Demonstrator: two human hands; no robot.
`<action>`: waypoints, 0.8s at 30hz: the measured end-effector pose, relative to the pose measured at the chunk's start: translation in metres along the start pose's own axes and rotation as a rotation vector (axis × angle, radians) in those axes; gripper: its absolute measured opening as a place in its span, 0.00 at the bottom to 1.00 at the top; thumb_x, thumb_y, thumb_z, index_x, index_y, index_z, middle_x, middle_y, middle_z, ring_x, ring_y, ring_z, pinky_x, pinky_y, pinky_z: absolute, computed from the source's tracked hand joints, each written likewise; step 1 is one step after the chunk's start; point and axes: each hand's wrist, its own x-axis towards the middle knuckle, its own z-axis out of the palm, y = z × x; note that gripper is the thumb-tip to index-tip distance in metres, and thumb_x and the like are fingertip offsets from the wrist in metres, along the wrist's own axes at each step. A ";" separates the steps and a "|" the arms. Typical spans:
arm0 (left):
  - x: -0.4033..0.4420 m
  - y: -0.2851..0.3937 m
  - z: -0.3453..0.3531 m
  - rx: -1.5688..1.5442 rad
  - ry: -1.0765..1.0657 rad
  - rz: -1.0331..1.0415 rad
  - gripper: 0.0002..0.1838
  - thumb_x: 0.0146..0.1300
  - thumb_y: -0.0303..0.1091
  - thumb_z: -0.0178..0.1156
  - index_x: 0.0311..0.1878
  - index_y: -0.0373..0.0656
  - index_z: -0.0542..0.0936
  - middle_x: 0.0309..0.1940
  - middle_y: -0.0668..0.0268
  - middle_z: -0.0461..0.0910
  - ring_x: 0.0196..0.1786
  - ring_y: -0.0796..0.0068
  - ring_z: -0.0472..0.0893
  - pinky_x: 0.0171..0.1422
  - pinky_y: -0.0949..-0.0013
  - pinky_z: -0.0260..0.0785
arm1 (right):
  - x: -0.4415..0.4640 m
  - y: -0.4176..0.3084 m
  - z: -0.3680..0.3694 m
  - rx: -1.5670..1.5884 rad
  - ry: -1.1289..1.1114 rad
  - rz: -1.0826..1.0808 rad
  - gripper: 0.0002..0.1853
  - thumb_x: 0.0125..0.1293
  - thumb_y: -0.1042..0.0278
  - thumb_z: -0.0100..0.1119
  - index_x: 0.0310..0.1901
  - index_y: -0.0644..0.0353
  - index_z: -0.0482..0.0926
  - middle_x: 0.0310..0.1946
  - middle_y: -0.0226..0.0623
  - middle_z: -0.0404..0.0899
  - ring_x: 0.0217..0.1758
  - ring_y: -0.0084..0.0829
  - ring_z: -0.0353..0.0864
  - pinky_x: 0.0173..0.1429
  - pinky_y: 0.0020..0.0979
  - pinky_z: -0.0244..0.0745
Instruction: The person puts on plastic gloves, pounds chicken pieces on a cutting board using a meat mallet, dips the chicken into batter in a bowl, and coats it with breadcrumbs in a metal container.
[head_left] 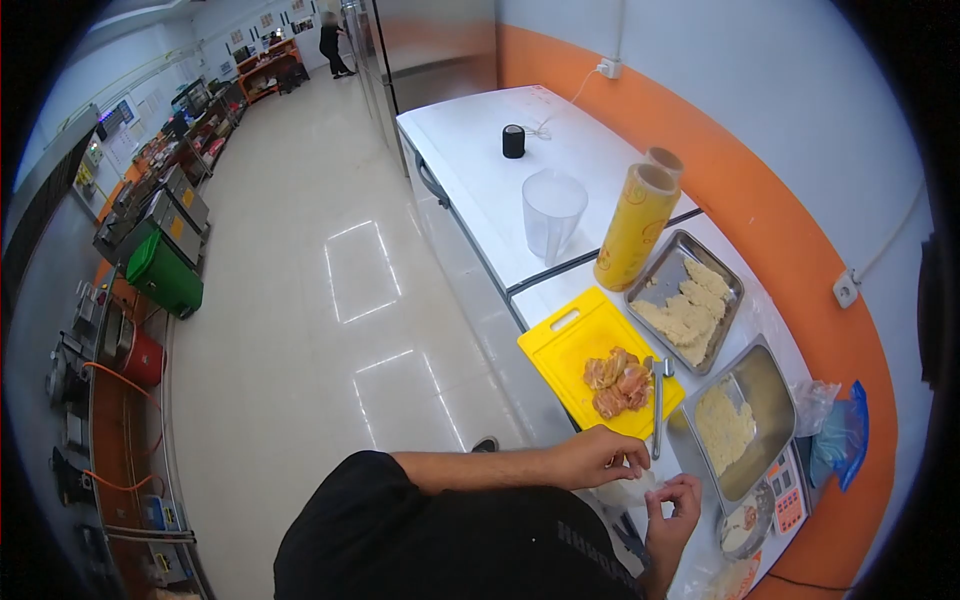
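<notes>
Close in front of my body, my left hand point(605, 458) and my right hand point(675, 512) pinch a thin, translucent piece of plastic point(628, 490) between them. Whether it is a bag, a glove or a film cannot be made out. Just beyond my left hand lies a yellow cutting board point(555, 345) with pieces of raw meat point(618, 382) on it. A metal meat mallet point(658, 410) rests along the board's right edge, its head pointing away from me. To the right of my hands stands a deep steel pan point(775, 400) with pale crumbs in it.
A shallow steel tray point(738, 285) holds pale breaded pieces. Behind the board stand yellow film rolls point(635, 225), a clear jug point(553, 215) and a black speaker point(513, 142). A scale point(788, 500), a bowl point(745, 535) and a blue bag point(840, 435) lie right. Another person point(332, 45) stands far off.
</notes>
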 end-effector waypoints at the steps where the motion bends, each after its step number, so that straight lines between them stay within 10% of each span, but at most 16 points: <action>1: 0.001 -0.005 0.001 0.017 -0.009 0.014 0.11 0.57 0.22 0.63 0.44 0.39 0.78 0.36 0.61 0.84 0.39 0.68 0.85 0.42 0.66 0.75 | 0.004 -0.011 0.001 -0.034 0.038 -0.008 0.12 0.50 0.79 0.68 0.36 0.65 0.77 0.43 0.42 0.79 0.44 0.35 0.77 0.53 0.33 0.69; 14: 0.000 -0.010 -0.008 0.254 -0.126 -0.084 0.12 0.60 0.30 0.63 0.47 0.40 0.80 0.42 0.56 0.83 0.47 0.55 0.82 0.52 0.58 0.72 | 0.002 -0.004 0.008 0.114 0.033 0.262 0.05 0.52 0.76 0.67 0.29 0.68 0.81 0.23 0.38 0.81 0.27 0.27 0.77 0.36 0.28 0.72; 24: -0.006 -0.025 -0.029 0.394 0.182 0.140 0.12 0.56 0.31 0.65 0.44 0.42 0.80 0.36 0.59 0.82 0.41 0.57 0.82 0.45 0.60 0.72 | 0.014 -0.011 0.008 0.252 -0.053 0.328 0.07 0.53 0.76 0.68 0.30 0.67 0.79 0.23 0.34 0.79 0.24 0.22 0.74 0.34 0.24 0.71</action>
